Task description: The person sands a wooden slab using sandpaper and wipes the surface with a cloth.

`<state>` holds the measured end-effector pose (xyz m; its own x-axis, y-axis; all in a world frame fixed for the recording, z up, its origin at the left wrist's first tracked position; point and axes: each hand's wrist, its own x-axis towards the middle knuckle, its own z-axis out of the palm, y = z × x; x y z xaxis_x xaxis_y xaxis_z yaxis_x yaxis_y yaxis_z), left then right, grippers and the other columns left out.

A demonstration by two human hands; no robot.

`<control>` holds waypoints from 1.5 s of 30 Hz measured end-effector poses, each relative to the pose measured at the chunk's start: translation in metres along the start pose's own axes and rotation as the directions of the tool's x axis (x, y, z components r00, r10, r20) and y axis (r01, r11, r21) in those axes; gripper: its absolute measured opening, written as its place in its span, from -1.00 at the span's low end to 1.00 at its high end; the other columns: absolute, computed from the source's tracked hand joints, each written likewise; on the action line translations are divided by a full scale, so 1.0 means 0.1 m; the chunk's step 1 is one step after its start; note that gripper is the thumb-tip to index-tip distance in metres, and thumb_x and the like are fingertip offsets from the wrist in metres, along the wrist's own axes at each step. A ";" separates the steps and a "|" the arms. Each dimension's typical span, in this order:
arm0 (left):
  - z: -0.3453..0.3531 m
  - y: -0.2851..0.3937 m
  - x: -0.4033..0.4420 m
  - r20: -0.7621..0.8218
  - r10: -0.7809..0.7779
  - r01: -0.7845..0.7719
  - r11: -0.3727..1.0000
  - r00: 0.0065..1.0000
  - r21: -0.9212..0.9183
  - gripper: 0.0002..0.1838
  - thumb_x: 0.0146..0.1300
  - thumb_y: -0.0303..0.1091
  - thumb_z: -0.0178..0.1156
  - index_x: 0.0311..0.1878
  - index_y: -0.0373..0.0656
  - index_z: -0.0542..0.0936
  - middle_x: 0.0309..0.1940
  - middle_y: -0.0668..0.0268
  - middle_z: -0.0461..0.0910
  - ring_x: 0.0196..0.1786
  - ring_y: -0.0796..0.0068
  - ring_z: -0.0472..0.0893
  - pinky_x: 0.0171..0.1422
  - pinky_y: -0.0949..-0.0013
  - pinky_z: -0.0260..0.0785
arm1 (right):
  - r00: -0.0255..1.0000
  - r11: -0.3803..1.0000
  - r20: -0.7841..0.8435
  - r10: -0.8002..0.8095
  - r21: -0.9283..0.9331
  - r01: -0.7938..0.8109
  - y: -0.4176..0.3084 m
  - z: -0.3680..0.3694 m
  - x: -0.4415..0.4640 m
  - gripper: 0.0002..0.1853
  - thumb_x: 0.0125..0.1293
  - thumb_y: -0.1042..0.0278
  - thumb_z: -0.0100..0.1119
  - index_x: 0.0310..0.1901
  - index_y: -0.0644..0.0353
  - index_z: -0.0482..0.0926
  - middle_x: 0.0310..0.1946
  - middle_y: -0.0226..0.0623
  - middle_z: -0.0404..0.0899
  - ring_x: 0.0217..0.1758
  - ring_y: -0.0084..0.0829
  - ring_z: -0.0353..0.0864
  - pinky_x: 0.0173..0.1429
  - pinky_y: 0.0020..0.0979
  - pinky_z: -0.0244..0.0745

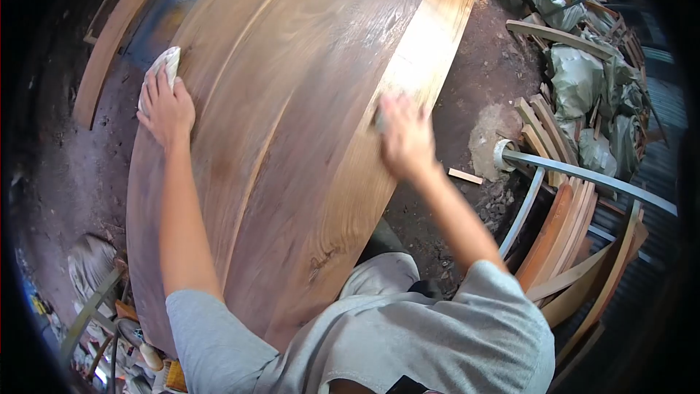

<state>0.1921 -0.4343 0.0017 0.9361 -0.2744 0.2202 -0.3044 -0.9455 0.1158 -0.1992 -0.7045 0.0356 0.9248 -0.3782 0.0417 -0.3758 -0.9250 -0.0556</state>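
A large wooden panel [292, 124] with light and dark boards stretches away in front of me. On its left edge my left hand [169, 108] presses a white cloth [169, 66], with the fingers lying over it. My right hand [405, 135] is blurred by motion over the light board near the right edge. Something small and greyish shows beside its fingers, too smeared to name. Bright glare lies on the board just beyond that hand.
Curved wood pieces [558, 230] and a blue-grey metal bar [598, 181] stand at the right. Pale plastic sacks [576, 76] lie among scraps behind them. A long curved board [120, 36] is at the upper left. Clutter, including a brush [176, 377], sits at the lower left.
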 end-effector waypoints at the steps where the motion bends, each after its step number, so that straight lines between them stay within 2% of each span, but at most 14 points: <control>1: -0.03 0.04 0.00 0.009 -0.009 0.009 1.000 1.000 -0.004 -0.40 0.58 0.05 -0.07 0.65 0.35 0.25 0.69 0.45 0.16 0.70 0.27 0.15 0.67 -0.38 -0.09 | 0.990 0.998 -0.140 -0.003 -0.063 -0.006 0.56 0.13 0.41 -0.41 0.47 0.30 -0.03 0.52 0.17 0.37 0.56 -0.13 0.35 0.65 0.04 0.24 0.64 0.37 -0.01; 6: 0.01 0.14 0.02 -0.008 0.003 -0.003 1.000 1.000 0.024 -0.41 0.59 0.04 -0.07 0.64 0.34 0.27 0.68 0.46 0.20 0.69 0.30 0.18 0.67 -0.34 -0.06 | 0.970 0.920 -0.193 0.148 -0.333 -0.207 2.47 0.10 2.23 -0.42 0.59 0.16 -0.17 0.54 0.17 0.31 0.46 -0.06 0.44 0.43 0.07 0.44 0.49 0.37 0.21; 8: 0.05 0.14 0.05 -0.006 -0.012 0.012 1.000 1.000 0.010 -0.41 0.59 0.05 -0.07 0.64 0.29 0.28 0.67 0.46 0.21 0.69 0.32 0.18 0.68 -0.32 -0.05 | 0.906 0.917 -0.142 0.399 0.093 -0.389 2.18 0.22 2.24 -0.47 0.55 0.20 -0.11 0.46 0.20 0.43 0.44 -0.10 0.47 0.44 0.04 0.44 0.47 0.36 0.24; 9: 0.07 0.13 0.04 0.000 -0.008 0.008 1.000 1.000 0.017 -0.41 0.59 0.05 -0.07 0.64 0.29 0.28 0.67 0.46 0.21 0.69 0.32 0.18 0.68 -0.32 -0.05 | 0.934 0.975 -0.349 0.079 -0.170 -0.146 1.73 0.34 1.76 -0.48 0.45 0.25 0.01 0.40 0.20 0.50 0.40 -0.05 0.49 0.40 0.03 0.48 0.43 0.35 0.28; 10: 0.08 0.12 0.05 -0.002 0.000 0.000 1.000 1.000 0.013 -0.41 0.59 0.05 -0.08 0.64 0.28 0.29 0.67 0.45 0.21 0.69 0.32 0.17 0.69 -0.30 -0.05 | 0.992 0.981 -0.129 -0.008 -0.193 -0.018 1.13 0.15 1.17 -0.39 0.34 0.27 0.12 0.44 0.18 0.48 0.47 -0.01 0.44 0.47 0.07 0.44 0.49 0.40 0.20; 14: 0.01 0.21 0.06 -0.004 0.025 -0.025 1.000 1.000 -0.008 -0.40 0.60 0.04 -0.08 0.64 0.23 0.29 0.67 0.44 0.21 0.70 0.31 0.16 0.69 -0.26 -0.04 | 0.929 0.821 0.137 -0.344 0.523 0.227 -0.20 -0.07 -0.86 -0.20 0.26 0.23 0.26 0.59 -0.04 0.34 0.64 -0.23 0.25 0.75 -0.06 0.07 0.64 0.47 -0.15; 16: 0.05 0.14 0.07 -0.009 0.024 -0.024 1.000 1.000 -0.003 -0.39 0.60 0.03 -0.08 0.64 0.19 0.29 0.67 0.43 0.22 0.70 0.30 0.16 0.68 -0.26 -0.04 | 0.877 0.805 0.129 -0.463 0.475 0.356 0.32 -0.17 -0.57 -0.30 0.31 0.27 0.20 0.54 -0.01 0.41 0.60 -0.27 0.33 0.70 -0.16 0.20 0.62 0.42 -0.01; 21: -0.03 0.24 0.07 0.002 0.017 -0.017 0.999 1.000 0.050 -0.36 0.60 0.00 -0.08 0.62 -0.07 0.30 0.64 0.28 0.28 0.66 0.18 0.24 0.67 -0.04 0.04 | 0.990 0.963 -0.099 -0.105 -0.260 0.076 2.38 -0.05 1.66 -0.45 0.54 0.24 -0.07 0.50 0.13 0.41 0.55 -0.16 0.37 0.60 -0.03 0.33 0.55 0.48 0.08; 24: 0.01 0.16 0.11 -0.022 0.077 -0.078 0.996 0.997 -0.030 -0.40 0.59 -0.04 -0.06 0.62 0.04 0.32 0.65 0.35 0.27 0.66 0.23 0.23 0.66 -0.13 0.03 | 0.927 0.928 -0.072 0.368 -0.037 -0.371 3.38 -0.10 2.89 -0.39 0.66 0.00 -0.37 0.61 0.07 0.22 0.65 -0.22 0.21 0.69 -0.12 0.18 0.68 0.37 -0.08; 29: -0.04 0.24 0.12 -0.043 0.072 -0.072 0.997 0.997 -0.006 -0.41 0.56 -0.10 0.00 0.61 0.09 0.34 0.64 0.36 0.29 0.64 0.24 0.26 0.67 -0.08 0.04 | 0.897 0.904 -0.194 0.397 -0.089 -0.419 3.44 0.08 3.54 -0.41 0.61 0.00 -0.24 0.48 0.19 0.36 0.50 -0.12 0.39 0.54 -0.04 0.36 0.59 0.16 0.16; 32: 0.06 0.12 0.11 -0.058 0.056 -0.054 0.998 0.997 0.026 -0.40 0.54 -0.10 0.03 0.61 0.16 0.35 0.64 0.37 0.29 0.65 0.26 0.25 0.68 -0.07 0.02 | 0.912 0.984 -0.411 0.012 -0.159 -0.085 2.49 0.22 2.80 -0.44 0.58 0.17 -0.13 0.47 0.32 0.38 0.46 0.06 0.41 0.49 0.05 0.38 0.55 0.14 0.22; 34: 0.01 0.14 0.11 -0.070 0.023 -0.022 1.000 0.997 0.016 -0.41 0.53 -0.09 0.04 0.60 0.21 0.36 0.63 0.38 0.30 0.65 0.28 0.24 0.69 -0.06 0.01 | 0.994 0.995 -0.051 -0.094 -0.039 0.092 1.38 -0.02 1.71 -0.38 0.42 0.23 0.10 0.45 0.34 0.42 0.50 0.09 0.36 0.55 0.12 0.34 0.55 0.24 0.21; 38: -0.06 0.20 0.07 -0.078 0.015 -0.015 1.000 0.997 -0.006 -0.43 0.53 -0.07 0.04 0.58 0.23 0.38 0.59 0.39 0.34 0.62 0.28 0.28 0.67 -0.12 0.02 | 0.873 0.830 0.109 -0.475 0.386 0.403 0.08 -0.24 0.06 -0.25 0.37 0.05 0.27 0.56 0.05 0.33 0.57 -0.12 0.32 0.62 -0.04 0.28 0.61 0.32 0.06; 45: 0.14 0.37 0.31 -0.094 -0.335 0.342 0.937 0.938 0.069 -0.46 0.54 -0.02 0.04 0.53 0.16 0.44 0.47 0.39 0.48 0.54 0.25 0.38 0.61 -0.15 0.10 | 0.940 0.929 -0.117 -0.321 0.152 0.336 1.05 0.03 2.63 -0.39 0.44 0.21 0.18 0.49 0.19 0.41 0.55 -0.09 0.36 0.62 0.02 0.29 0.62 0.33 0.05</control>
<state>0.2121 -0.4800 -0.0008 0.9629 0.0757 0.2590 0.0466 -0.9921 0.1166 0.0045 -0.9009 0.0375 0.9828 -0.0631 0.1736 -0.0295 -0.9814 -0.1897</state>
